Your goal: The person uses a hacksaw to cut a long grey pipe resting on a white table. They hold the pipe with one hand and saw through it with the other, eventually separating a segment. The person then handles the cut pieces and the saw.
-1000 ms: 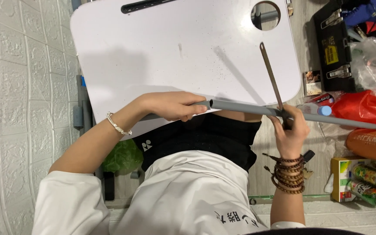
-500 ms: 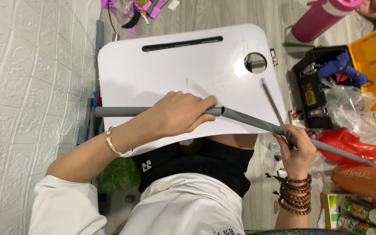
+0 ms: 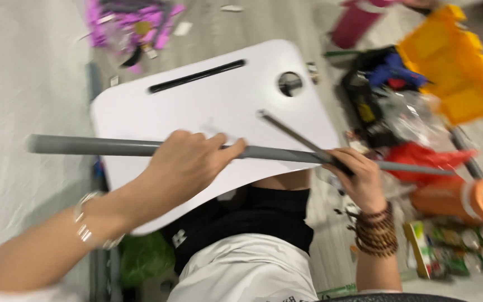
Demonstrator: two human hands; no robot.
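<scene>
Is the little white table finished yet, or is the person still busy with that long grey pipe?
Not finished. The white lap table lies flat across the lap, no legs visible. The left hand grips the grey tube over it; the right hand holds the tube's other end plus a thin metal rod. Whether the tube is joined to anything can't be seen.

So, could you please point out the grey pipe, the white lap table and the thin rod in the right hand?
grey pipe (image 3: 113, 147), head view, bare stretch left of the left hand.
white lap table (image 3: 157, 112), head view, bare top below the slot.
thin rod (image 3: 286, 130), head view, mid-length above the pipe.
</scene>
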